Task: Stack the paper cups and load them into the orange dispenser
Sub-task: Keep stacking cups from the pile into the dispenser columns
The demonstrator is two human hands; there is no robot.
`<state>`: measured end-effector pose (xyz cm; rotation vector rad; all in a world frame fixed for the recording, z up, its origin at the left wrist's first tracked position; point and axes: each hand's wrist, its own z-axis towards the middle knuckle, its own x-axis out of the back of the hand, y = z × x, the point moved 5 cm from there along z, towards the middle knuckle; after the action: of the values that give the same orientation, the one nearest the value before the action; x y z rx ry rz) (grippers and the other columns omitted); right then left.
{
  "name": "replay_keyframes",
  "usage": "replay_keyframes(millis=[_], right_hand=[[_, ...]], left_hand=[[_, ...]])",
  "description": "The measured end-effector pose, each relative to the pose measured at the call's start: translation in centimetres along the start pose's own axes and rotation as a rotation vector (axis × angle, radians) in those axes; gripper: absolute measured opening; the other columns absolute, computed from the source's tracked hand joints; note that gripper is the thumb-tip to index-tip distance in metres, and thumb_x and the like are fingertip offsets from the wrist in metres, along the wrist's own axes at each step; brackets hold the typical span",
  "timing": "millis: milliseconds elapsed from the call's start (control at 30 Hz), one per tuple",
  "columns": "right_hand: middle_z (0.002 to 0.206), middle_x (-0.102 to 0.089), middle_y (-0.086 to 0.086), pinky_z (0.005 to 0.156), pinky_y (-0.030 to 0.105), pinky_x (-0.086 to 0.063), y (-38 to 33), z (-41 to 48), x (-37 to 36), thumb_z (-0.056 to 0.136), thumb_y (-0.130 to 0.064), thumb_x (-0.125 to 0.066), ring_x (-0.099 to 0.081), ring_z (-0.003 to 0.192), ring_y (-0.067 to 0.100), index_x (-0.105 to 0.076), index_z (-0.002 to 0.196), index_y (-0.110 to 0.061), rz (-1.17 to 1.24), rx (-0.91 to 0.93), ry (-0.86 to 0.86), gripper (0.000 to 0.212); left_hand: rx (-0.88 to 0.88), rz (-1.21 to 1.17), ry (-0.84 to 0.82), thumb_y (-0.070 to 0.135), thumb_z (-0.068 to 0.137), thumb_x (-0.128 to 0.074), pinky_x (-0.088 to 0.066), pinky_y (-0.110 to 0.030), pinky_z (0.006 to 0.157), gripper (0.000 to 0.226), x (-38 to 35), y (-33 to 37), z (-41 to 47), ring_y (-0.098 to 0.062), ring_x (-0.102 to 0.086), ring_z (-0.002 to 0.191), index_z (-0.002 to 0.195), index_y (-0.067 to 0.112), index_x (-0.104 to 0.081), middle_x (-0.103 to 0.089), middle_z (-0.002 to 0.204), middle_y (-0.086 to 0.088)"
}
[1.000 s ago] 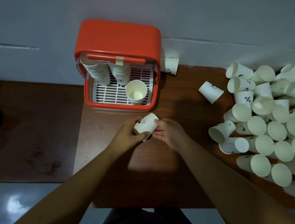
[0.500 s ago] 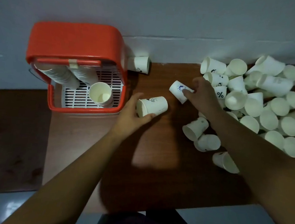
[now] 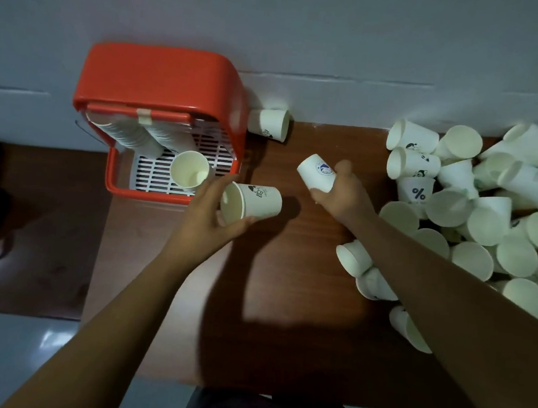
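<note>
table (image 3: 288, 270): a brown wooden top is set against a pale wall (image 3: 309, 28); everything below is carried on it or held over it.
pile of cups (image 3: 487, 223): a loose heap of white paper cups is spread over the right side of the table, most lying on their sides, some printed with small marks.
dispenser (image 3: 161, 77): an orange box is placed at the back left against the wall, its front open over a white slotted tray (image 3: 153, 177).
stacks (image 3: 130, 133): two nested columns of cups are seen hanging down inside the dispenser.
left hand (image 3: 207, 221): fingers and thumb are curled round a cup just in front of the dispenser.
right hand (image 3: 343, 197): a second cup is gripped between thumb and curled fingers, near the pile.
cup with the black drawing (image 3: 255, 201): held on its side in the left hand, mouth turned towards the dispenser.
cup with the blue badge (image 3: 316, 172): held tilted in the right hand, base turned up and left, apart from the other held cup.
single cup (image 3: 187, 172): stood upright on the slotted tray.
stray cup (image 3: 269, 124): laid on its side just beside the dispenser's right wall.
</note>
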<state>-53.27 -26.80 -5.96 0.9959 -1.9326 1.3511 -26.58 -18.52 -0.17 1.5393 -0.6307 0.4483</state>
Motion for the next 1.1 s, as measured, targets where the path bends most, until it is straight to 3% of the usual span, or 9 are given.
replay_keyframes(millis=[100, 233, 367, 467, 567, 667, 900, 1000, 1100], right_hand=[[0.115, -0.058, 0.009, 0.079, 0.041, -0.053, -3.2, -1.1, 0.4, 0.075, -0.039, -0.077, -0.06, 0.099, 0.027, -0.04, 0.117, -0.015, 0.05, 0.039, -0.046, 0.061], [0.119, -0.05, 0.003, 0.083, 0.038, -0.052, -7.0, -2.4, 1.3, 0.077, -0.041, -0.074, -0.055, 0.1, 0.02, -0.046, 0.12, -0.018, 0.117, 0.139, -0.032, 0.057], [0.123, -0.048, 0.0, 0.083, 0.032, -0.049, -9.1, -3.4, 1.1, 0.077, -0.04, -0.074, -0.051, 0.103, 0.015, -0.047, 0.124, -0.019, 0.127, 0.168, -0.053, 0.057], [0.126, -0.049, 0.0, 0.085, 0.033, -0.05, -10.2, -4.2, 0.6, 0.077, -0.04, -0.075, -0.052, 0.107, 0.015, -0.045, 0.128, -0.02, 0.118, 0.161, -0.052, 0.063], [0.124, -0.049, 0.0, 0.089, 0.036, -0.052, -10.7, -5.1, 0.4, 0.075, -0.04, -0.078, -0.053, 0.106, 0.015, -0.038, 0.134, -0.019, 0.158, 0.111, -0.026, 0.075], [0.111, -0.046, -0.006, 0.083, 0.032, -0.055, -11.1, -6.1, 0.5, 0.074, -0.039, -0.08, -0.05, 0.097, 0.01, -0.04, 0.122, -0.02, 0.181, 0.102, 0.053, 0.066], [0.124, -0.049, 0.0, 0.067, 0.007, -0.037, -12.3, -7.7, 0.0, 0.075, -0.036, -0.08, -0.047, 0.102, 0.006, -0.047, 0.126, -0.023, 0.161, 0.178, 0.12, 0.061], [0.127, -0.048, 0.002, 0.075, 0.013, -0.04, -13.6, -8.0, -0.1, 0.076, -0.034, -0.08, -0.045, 0.106, 0.007, -0.046, 0.134, -0.022, 0.164, 0.218, 0.14, 0.068], [0.124, -0.051, 0.001, 0.082, 0.024, -0.049, -15.2, -8.2, -0.5, 0.072, -0.033, -0.081, -0.049, 0.106, 0.008, -0.047, 0.13, -0.019, 0.246, 0.253, 0.169, 0.068]], left_hand=[[0.081, -0.027, 0.09, 0.026, 0.077, -0.085, -0.049, -0.014, 0.089, 0.074, 3.2, -0.9, -1.0, -0.012, -0.056, 0.117, 0.139, 0.014, -0.047, -0.053, 0.135, -0.002], [0.08, 0.076, 0.212, 0.027, 0.076, -0.086, -0.056, -0.038, 0.086, 0.067, 8.7, -1.8, -1.1, -0.014, -0.059, 0.113, 0.132, 0.016, -0.053, -0.055, 0.128, 0.001], [0.058, 0.208, 0.265, 0.031, 0.075, -0.086, -0.043, -0.034, 0.098, 0.073, 11.4, -2.3, -0.3, -0.02, -0.047, 0.123, 0.136, 0.013, -0.052, -0.053, 0.131, -0.008], [0.095, 0.236, 0.209, 0.034, 0.076, -0.084, -0.035, -0.029, 0.103, 0.079, 11.3, -3.2, 1.5, -0.025, -0.043, 0.13, 0.143, 0.013, -0.048, -0.047, 0.14, -0.011], [0.097, 0.286, 0.107, 0.033, 0.077, -0.085, -0.037, -0.039, 0.107, 0.082, 10.0, -3.9, 3.5, -0.03, -0.045, 0.13, 0.146, 0.01, -0.047, -0.047, 0.142, -0.013], [0.066, 0.354, 0.004, 0.032, 0.076, -0.085, -0.038, -0.045, 0.107, 0.081, 8.4, -4.9, 5.2, -0.036, -0.047, 0.129, 0.143, 0.007, -0.049, -0.052, 0.14, -0.016], [0.113, 0.252, -0.184, 0.03, 0.074, -0.087, -0.037, -0.034, 0.106, 0.086, 5.7, -7.4, 6.4, -0.03, -0.046, 0.131, 0.149, 0.021, -0.044, -0.046, 0.143, -0.013], [0.107, 0.174, -0.242, 0.038, 0.069, -0.09, -0.038, -0.034, 0.107, 0.098, 5.5, -7.7, 6.3, -0.028, -0.047, 0.13, 0.151, 0.021, -0.039, -0.046, 0.144, -0.012], [0.15, 0.013, -0.312, 0.053, 0.062, -0.09, -0.045, -0.047, 0.107, 0.113, 6.1, -9.0, 5.6, -0.022, -0.049, 0.132, 0.154, 0.028, -0.029, -0.047, 0.147, -0.002]])
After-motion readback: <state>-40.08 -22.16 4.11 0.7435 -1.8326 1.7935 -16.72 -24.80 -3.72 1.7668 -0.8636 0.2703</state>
